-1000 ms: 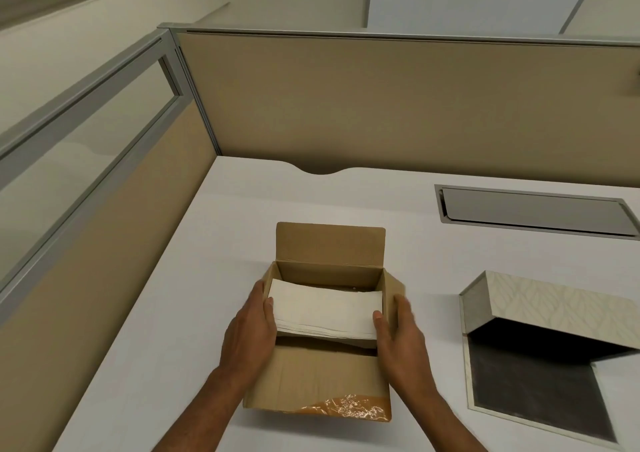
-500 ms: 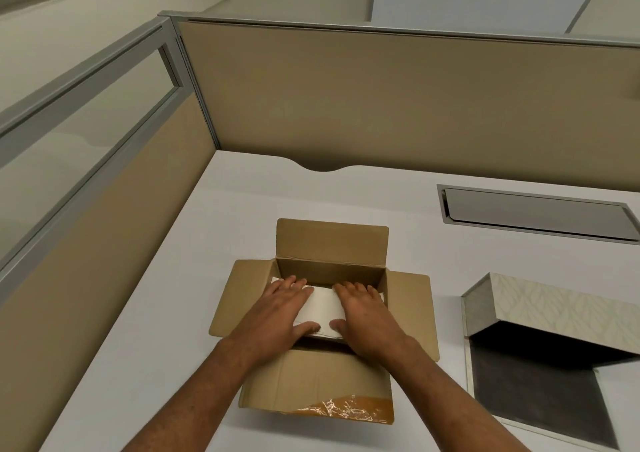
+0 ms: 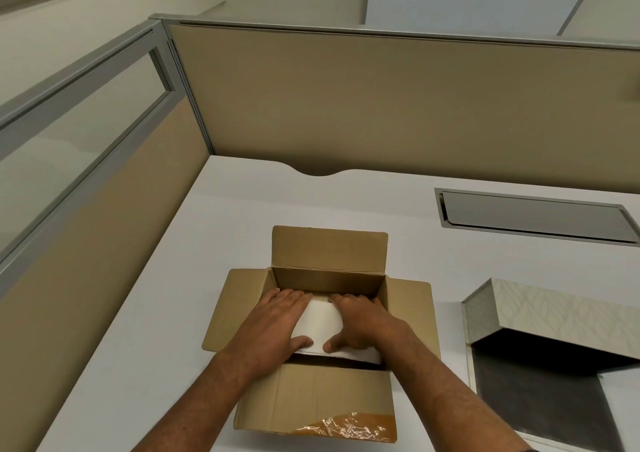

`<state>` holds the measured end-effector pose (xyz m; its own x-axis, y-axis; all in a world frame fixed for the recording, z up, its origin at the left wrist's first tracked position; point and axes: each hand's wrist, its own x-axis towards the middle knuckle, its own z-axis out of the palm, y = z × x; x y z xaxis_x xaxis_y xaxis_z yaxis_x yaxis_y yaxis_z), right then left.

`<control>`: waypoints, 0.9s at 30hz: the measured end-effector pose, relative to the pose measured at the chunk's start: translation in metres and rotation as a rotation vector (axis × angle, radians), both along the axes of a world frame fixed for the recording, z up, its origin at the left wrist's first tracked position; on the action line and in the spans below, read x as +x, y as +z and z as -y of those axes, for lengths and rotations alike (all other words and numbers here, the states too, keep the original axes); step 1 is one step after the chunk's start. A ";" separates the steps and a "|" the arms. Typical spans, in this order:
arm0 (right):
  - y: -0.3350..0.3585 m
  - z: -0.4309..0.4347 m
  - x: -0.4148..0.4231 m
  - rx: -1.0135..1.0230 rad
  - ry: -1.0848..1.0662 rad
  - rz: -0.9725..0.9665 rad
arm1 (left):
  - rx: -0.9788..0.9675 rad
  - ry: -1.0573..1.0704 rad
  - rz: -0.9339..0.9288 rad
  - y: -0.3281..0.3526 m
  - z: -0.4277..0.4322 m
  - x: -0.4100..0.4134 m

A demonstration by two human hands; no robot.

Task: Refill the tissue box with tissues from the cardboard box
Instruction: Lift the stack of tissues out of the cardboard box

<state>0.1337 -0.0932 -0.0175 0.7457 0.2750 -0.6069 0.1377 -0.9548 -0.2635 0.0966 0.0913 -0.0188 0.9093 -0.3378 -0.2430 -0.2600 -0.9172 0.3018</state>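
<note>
An open brown cardboard box (image 3: 311,399) sits on the white desk in front of me, its flaps spread out. Inside lies a white tissue stack (image 3: 318,320). My left hand (image 3: 273,323) and my right hand (image 3: 367,323) lie palm-down on the stack, side by side. Their fingers reach toward the box's far wall and both thumbs curl at the stack's near edge. The stack's ends are hidden under my hands. The tissue box (image 3: 554,313), pale with a leaf pattern, stands open to the right and shows a dark inside.
A grey metal cable hatch (image 3: 533,214) is set into the white desk (image 3: 156,313) at the back right. Beige partition walls (image 3: 381,105) close off the desk at the back and left. Brown tape clings to the cardboard box's near edge.
One second ago I held the stack by its ends above the box. My hands have since moved on top of it and the stack now sits lower inside, with the side flaps fallen outward.
</note>
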 end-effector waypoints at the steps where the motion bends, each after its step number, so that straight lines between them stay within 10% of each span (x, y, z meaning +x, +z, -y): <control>1: 0.000 0.000 0.003 0.000 -0.005 -0.016 | -0.001 -0.001 0.001 0.000 0.000 0.000; 15: 0.001 -0.002 0.028 -0.093 -0.020 -0.205 | -0.009 -0.022 0.002 0.000 -0.001 0.001; 27: 0.003 0.001 0.002 -0.045 0.117 0.076 | 0.054 -0.044 0.017 -0.003 0.001 0.002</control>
